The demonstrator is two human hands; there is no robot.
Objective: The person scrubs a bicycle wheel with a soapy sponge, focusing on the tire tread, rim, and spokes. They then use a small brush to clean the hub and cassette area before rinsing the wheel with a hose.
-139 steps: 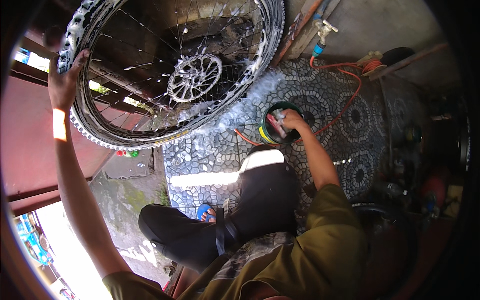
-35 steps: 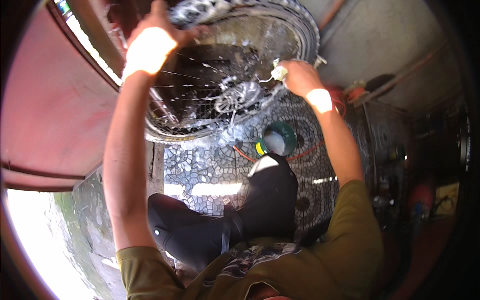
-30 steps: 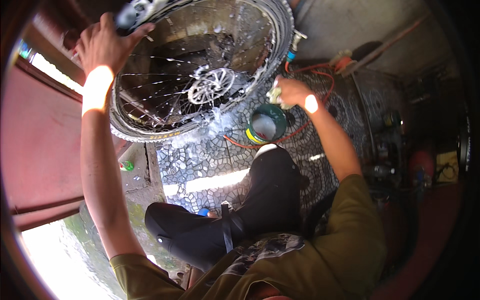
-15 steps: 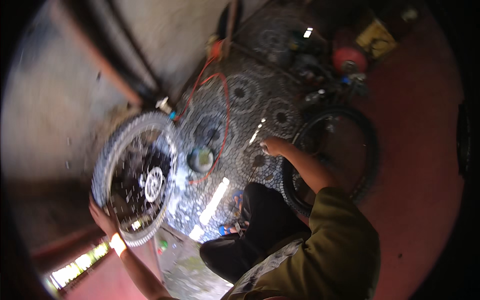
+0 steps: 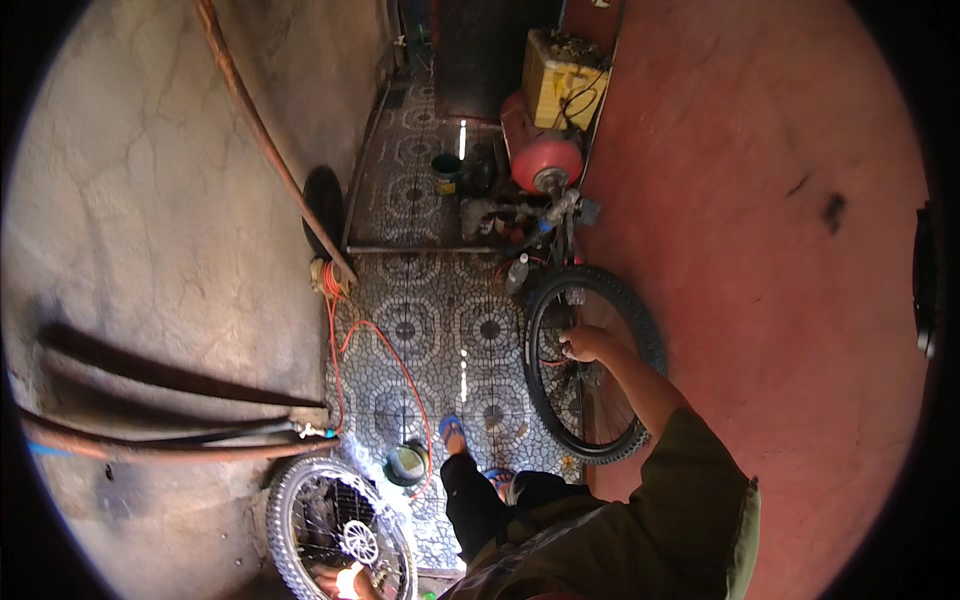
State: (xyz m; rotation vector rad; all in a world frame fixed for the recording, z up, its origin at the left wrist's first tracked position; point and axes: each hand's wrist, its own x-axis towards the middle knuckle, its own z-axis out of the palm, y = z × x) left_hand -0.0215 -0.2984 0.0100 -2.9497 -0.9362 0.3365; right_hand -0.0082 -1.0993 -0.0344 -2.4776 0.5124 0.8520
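A bicycle wheel (image 5: 283, 540) with a knobby tyre and a silver disc rotor (image 5: 360, 541) stands at the lower left, partly in sunlight. My left hand (image 5: 352, 580) is at its lower part, near the spokes; glare and the frame's edge hide most of the fingers. My right hand (image 5: 583, 343) is closed, held over a second wheel with a black tyre (image 5: 640, 318) that leans by the red wall. Whatever the right fingers hold, if anything, is too small to make out.
A bucket (image 5: 406, 464) stands by the left wheel, beside an orange hose (image 5: 405, 372) on the patterned tiles. Farther off are a red tank (image 5: 546, 160), a yellow box (image 5: 566, 90), a plastic bottle (image 5: 517, 273) and a dark bucket (image 5: 446, 173). A pole (image 5: 265, 140) leans along the left wall.
The view has swung, so the left wheel appears lower. My left hand has shifted from the tyre's outer edge toward the spokes. My right hand now appears over the right wheel; my legs have moved apart.
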